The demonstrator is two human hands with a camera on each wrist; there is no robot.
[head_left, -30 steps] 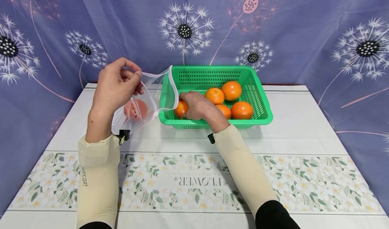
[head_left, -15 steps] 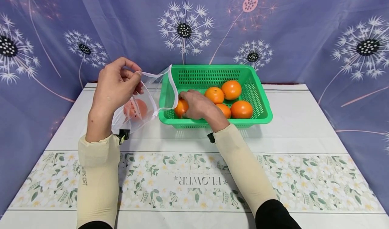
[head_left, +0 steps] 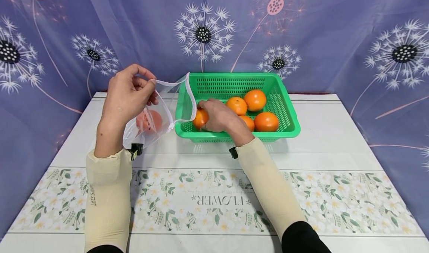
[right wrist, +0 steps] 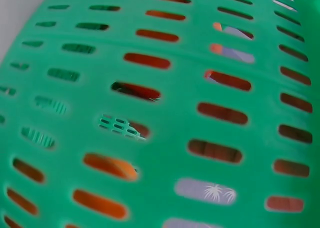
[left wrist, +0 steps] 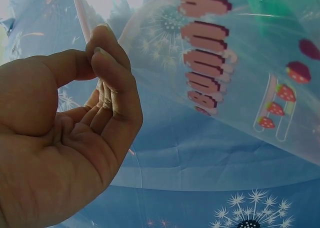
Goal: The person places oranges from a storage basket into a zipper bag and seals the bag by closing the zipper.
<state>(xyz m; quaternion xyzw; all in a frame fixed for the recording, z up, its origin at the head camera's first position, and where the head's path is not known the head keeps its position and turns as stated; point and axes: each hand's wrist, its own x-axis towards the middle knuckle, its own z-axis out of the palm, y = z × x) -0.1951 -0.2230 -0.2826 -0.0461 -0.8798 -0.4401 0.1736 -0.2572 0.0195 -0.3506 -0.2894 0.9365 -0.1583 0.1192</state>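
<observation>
In the head view, my left hand point(head_left: 129, 94) pinches the white-trimmed rim of a clear plastic bag point(head_left: 182, 100) between thumb and index finger. The bag's mouth gapes toward the basket. Pink lettering and strawberries are printed on the bag point(left wrist: 207, 53), as the left wrist view shows. A round pinkish-orange shape, apparently an orange, shows through its lower part. Inside the green basket point(head_left: 238, 134), my right hand point(head_left: 219, 117) grips an orange point(head_left: 200, 119) at the left end; some fingertips are hidden. The right wrist view holds only the slotted basket wall point(right wrist: 170, 108), hiding that hand.
Several more oranges lie in the basket, including one at the back point(head_left: 256, 100) and one at front right point(head_left: 266, 122). The basket stands at the back of a table with a floral cloth point(head_left: 161, 201). A purple curtain point(head_left: 147, 22) hangs close behind and at both sides.
</observation>
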